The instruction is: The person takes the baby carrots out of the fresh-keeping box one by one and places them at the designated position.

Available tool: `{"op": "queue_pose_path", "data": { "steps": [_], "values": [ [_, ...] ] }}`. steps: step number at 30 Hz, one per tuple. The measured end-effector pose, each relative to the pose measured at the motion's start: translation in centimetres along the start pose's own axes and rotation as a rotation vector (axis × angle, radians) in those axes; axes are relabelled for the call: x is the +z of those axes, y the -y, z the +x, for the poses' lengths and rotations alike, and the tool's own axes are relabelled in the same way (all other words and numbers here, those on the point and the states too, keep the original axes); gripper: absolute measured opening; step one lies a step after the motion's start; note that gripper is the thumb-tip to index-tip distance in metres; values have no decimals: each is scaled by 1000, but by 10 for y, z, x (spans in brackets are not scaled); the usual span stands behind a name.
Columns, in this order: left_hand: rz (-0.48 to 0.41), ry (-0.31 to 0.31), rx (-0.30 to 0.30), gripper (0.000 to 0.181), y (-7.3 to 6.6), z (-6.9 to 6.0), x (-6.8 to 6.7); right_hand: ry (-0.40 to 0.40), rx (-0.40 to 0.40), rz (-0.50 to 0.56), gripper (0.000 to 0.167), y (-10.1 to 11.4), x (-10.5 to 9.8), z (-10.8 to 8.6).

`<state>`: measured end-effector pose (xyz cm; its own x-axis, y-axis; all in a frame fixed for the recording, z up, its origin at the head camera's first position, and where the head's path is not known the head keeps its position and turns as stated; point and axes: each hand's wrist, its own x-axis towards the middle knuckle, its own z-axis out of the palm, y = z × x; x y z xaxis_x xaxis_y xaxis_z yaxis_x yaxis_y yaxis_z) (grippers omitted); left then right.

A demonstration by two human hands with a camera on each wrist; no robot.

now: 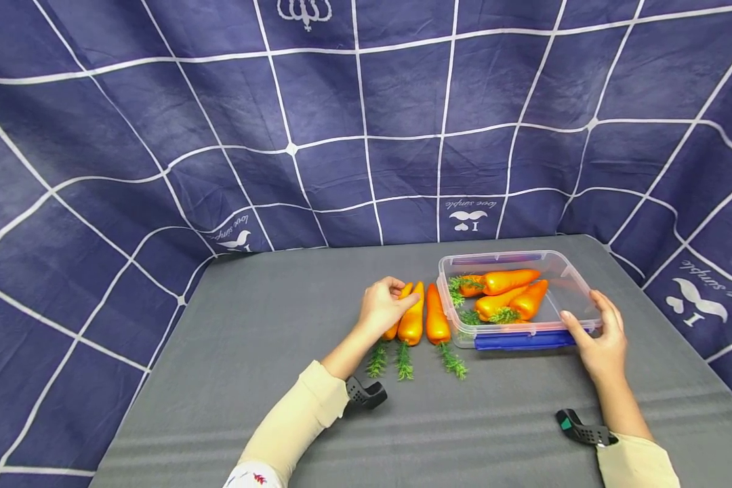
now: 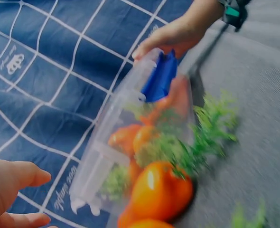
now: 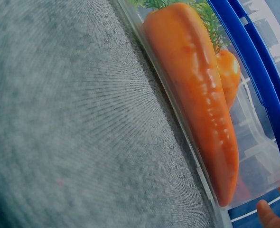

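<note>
3 carrots (image 1: pixel 411 324) lie near the left fingers (image 1: pixel 409 301) (apart); right fingers (image 1: pixel 607 309) grip the box (image 1: pixel 566 298).

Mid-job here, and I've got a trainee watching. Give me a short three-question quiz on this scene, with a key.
1. Count: in the head view, how many loose carrots lie on the grey tabletop, outside the clear container?
2. True or false: the leaves of those loose carrots point toward the blue gridded cloth.
3. Choose one: in the head view, the right hand is at
A) the loose carrots
B) the right end of the clear container
C) the blue gridded cloth

Key:
1. Three.
2. False; the leaves point toward the person.
3. B.
</note>
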<state>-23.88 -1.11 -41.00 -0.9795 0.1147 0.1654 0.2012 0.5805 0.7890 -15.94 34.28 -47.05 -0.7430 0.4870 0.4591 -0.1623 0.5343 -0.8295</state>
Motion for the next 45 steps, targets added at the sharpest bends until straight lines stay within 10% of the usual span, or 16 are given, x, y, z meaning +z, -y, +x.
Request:
{"op": "queue_pose_path", "data": {
  "steps": [16,45],
  "values": [
    [-55,80,30,39,-54,20,30,0,-9,0,62,1,0,0],
    [-115,287,70,33,-88,47,85,-6,-18,2,62,-3,1,1]
  ]
}}
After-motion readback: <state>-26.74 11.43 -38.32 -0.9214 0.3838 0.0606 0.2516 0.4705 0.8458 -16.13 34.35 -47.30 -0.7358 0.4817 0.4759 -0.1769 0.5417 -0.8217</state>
